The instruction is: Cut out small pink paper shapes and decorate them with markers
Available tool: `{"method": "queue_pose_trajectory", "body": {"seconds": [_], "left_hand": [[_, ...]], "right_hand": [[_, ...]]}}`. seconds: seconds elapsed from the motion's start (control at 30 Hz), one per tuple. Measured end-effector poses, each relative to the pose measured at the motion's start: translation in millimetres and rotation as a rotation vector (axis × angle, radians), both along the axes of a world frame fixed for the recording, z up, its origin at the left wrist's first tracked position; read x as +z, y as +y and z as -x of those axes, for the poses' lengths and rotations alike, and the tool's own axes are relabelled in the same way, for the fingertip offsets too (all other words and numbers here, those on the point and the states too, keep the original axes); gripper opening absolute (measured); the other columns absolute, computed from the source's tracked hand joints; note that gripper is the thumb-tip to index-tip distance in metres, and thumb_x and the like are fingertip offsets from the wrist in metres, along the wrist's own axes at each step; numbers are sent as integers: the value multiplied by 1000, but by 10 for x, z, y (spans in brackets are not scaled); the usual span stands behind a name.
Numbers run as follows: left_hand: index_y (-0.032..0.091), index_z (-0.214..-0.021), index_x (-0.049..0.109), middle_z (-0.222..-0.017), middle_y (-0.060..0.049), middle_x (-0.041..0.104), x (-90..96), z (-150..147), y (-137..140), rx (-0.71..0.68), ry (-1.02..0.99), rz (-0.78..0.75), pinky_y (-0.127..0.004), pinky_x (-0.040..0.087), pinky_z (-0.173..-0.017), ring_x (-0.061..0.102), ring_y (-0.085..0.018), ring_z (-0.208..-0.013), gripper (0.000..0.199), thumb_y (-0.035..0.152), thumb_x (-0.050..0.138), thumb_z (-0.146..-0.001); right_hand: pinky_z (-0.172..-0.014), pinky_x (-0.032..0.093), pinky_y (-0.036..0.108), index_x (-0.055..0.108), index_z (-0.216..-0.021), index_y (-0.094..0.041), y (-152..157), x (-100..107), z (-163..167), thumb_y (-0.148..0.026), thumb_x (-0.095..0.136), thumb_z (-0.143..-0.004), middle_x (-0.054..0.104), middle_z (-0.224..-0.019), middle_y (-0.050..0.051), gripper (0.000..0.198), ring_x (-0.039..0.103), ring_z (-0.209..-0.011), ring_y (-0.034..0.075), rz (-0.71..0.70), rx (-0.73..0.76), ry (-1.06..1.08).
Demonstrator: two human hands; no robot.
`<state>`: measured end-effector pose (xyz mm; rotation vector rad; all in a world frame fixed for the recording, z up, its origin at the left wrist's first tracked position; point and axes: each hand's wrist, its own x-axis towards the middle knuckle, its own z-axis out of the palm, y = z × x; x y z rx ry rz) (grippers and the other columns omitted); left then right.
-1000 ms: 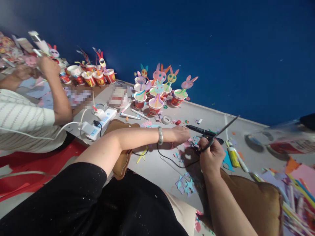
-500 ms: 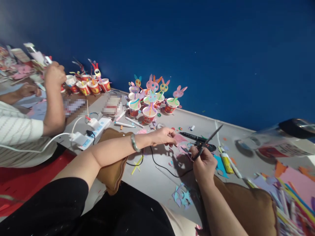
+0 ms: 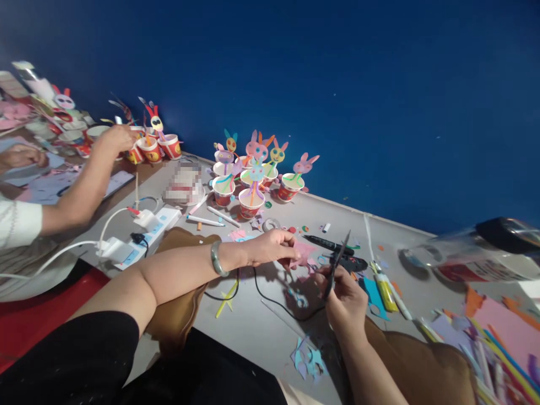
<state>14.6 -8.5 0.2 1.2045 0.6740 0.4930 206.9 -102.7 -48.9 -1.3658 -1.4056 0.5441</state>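
My left hand, a bangle on its wrist, pinches a small piece of pink paper over the table. My right hand is closed round a pair of dark scissors; their blades point up and away from me, to the right of the paper. Whether the blades are apart I cannot tell. Past the hands lie a black marker and a black tool that I cannot make out fully. Blue paper scraps lie on the table nearer to me.
Paper cups with rabbit-faced figures stand by the blue wall. A power strip with cables lies left. At right are a clear bottle, a yellow glue tube and coloured paper. A co-worker's hand is at other cups.
My right hand has turned the scissors more upright. My left hand still holds the pink paper. The co-worker's raised hand has come down to the cups. The view has shifted slightly.
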Motion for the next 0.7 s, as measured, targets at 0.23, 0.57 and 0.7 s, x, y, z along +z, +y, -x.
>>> {"method": "queue_pose_trajectory", "body": {"seconds": [0.23, 0.57, 0.7], "left_hand": [[14, -69, 58, -61, 3, 54, 11, 46, 12, 135, -66, -104, -21, 36, -55, 47, -6, -57, 16, 25, 68, -75], [17, -67, 48, -56, 6, 47, 54, 6, 51, 346, -153, 5, -22, 26, -49, 41, -4, -51, 17, 20, 64, -72], [18, -65, 44, -56, 6, 45, 54, 16, 61, 365, -136, -3, -22, 27, -50, 41, -3, -52, 19, 17, 62, -72]], "right_hand": [[-60, 43, 26, 57, -78, -21, -119, 127, 48, -31, 64, -86, 57, -77, 0, 14, 54, -66, 14, -80, 63, -4], [-57, 39, 27, 53, -68, -19, -137, 157, 204, -69, 54, -82, 55, -64, 2, 52, 48, -62, 15, 425, 441, -85], [-56, 35, 27, 53, -71, -18, -156, 159, 230, -71, 51, -83, 50, -63, 0, 55, 42, -60, 14, 547, 458, -33]]}}
